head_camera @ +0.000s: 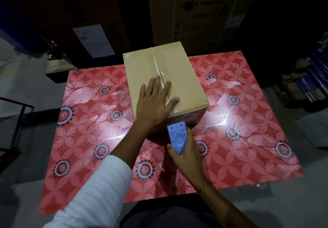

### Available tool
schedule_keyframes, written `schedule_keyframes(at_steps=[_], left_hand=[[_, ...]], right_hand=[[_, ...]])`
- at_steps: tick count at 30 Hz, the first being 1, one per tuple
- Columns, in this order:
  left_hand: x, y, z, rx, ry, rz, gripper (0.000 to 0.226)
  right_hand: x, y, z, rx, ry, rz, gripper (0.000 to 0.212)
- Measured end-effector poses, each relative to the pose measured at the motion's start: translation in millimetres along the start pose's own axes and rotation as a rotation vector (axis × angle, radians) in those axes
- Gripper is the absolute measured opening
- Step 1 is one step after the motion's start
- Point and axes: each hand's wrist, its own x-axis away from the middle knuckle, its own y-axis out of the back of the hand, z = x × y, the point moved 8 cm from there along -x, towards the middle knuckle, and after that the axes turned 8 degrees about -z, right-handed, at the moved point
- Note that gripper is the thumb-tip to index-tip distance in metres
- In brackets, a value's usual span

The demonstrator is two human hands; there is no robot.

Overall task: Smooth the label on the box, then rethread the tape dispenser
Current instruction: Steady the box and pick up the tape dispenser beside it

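Observation:
A tan cardboard box (181,71) stands on the red floral table (88,121), its top seam covered with clear tape. My left hand (154,101) lies flat on the box's near top, fingers spread across the seam. My right hand (186,153) grips a blue tape dispenser (177,139) held against the box's near side face, low by the table. No label shows on the box's top. The tape roll itself is hidden behind the dispenser and my hand.
A large carton printed "WASHING MACHINE" (200,11) stands behind the table. A dark box with a white label (94,39) sits at the back left. Stacked items (312,78) are at the right, a black frame (16,124) at the left.

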Motion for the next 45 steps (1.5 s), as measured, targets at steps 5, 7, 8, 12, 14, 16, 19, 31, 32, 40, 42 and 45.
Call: schedule_keyframes(at_steps=[5, 7, 8, 12, 14, 16, 19, 31, 32, 40, 42, 45], left_hand=[[-0.6, -0.8, 0.2, 0.004, 0.0, 0.016, 0.074], [-0.8, -1.7, 0.1, 0.003, -0.001, 0.021, 0.074], [-0.8, -1.5, 0.2, 0.004, -0.001, 0.02, 0.074], [-0.6, -0.8, 0.2, 0.009, -0.004, 0.012, 0.075], [-0.4, -0.9, 0.4, 0.009, -0.005, 0.014, 0.075], [-0.3, -0.6, 0.7, 0.012, -0.006, 0.012, 0.075], [-0.2, 0.4, -0.4, 0.012, -0.01, 0.008, 0.075], [1.6, 3.2, -1.6, 0.03, -0.013, 0.025, 0.073], [2.0, 4.8, -2.3, 0.046, -0.024, 0.019, 0.072], [36.6, 6.0, 0.4, -0.008, -0.157, 0.0, 0.099], [38.5, 3.8, 2.2, -0.059, -0.168, 0.02, 0.106], [34.4, 1.1, 3.1, -0.079, -0.148, 0.045, 0.114]], right_hand=[[4.8, 3.6, 3.3, 0.082, 0.009, -0.009, 0.091], [6.7, 3.4, 6.2, 0.088, 0.0, -0.01, 0.09], [7.8, 3.9, 6.9, 0.095, -0.003, -0.013, 0.089], [17.4, 7.3, 0.6, 0.145, -0.044, -0.014, 0.089], [22.8, 9.2, -1.4, 0.149, -0.055, -0.008, 0.09], [22.3, 11.4, -1.0, 0.177, -0.046, -0.009, 0.085], [16.9, 11.2, 1.3, 0.235, -0.056, 0.004, 0.078], [1.1, 13.1, 12.5, 0.378, -0.078, 0.037, 0.071], [0.4, 13.4, 13.1, 0.384, -0.08, 0.036, 0.07], [-2.6, 13.4, 16.1, 0.432, -0.068, 0.079, 0.069], [-5.4, 12.9, 16.0, 0.435, -0.086, 0.089, 0.067], [-10.5, 9.7, 3.2, 0.344, -0.213, 0.136, 0.065]])
